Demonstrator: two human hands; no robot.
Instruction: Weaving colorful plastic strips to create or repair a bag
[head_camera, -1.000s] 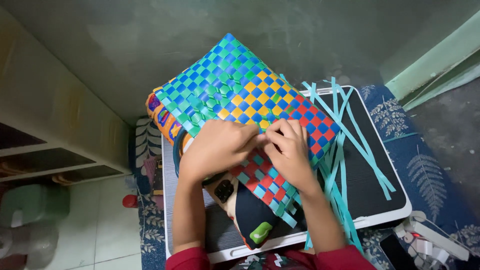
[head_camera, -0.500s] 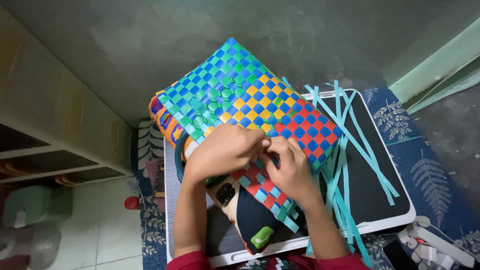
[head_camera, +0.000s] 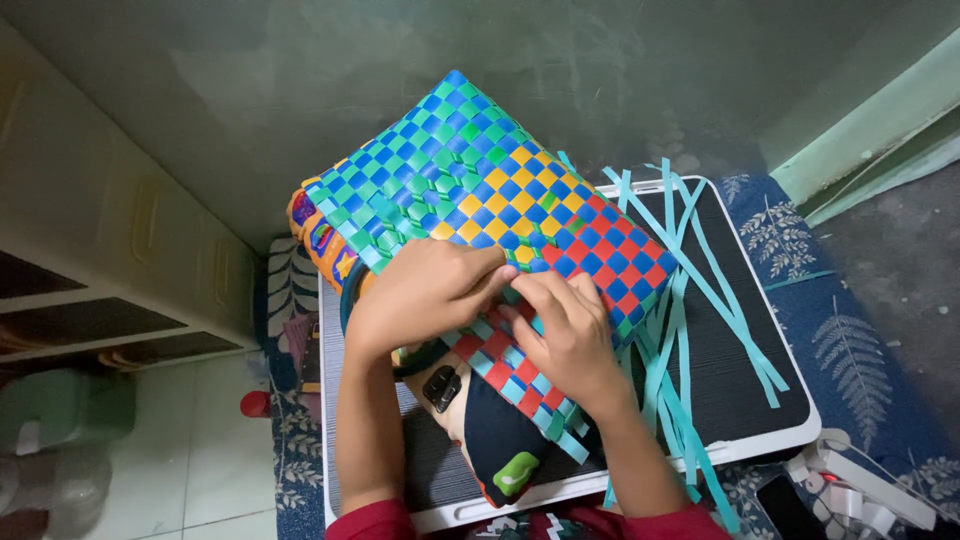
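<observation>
Two hands on one woven basket panel (head_camera: 480, 200), chequered green, blue, yellow, red, propped over a black white-rimmed board (head_camera: 740, 400) | left hand (head_camera: 425, 290) and right hand (head_camera: 570, 335) pinch strips at the red-teal edge | step: likely weaving; next calls for a firm tuck | about ten loose teal strips (head_camera: 690, 300), uncertain | one dark pouch (head_camera: 495, 440).
</observation>
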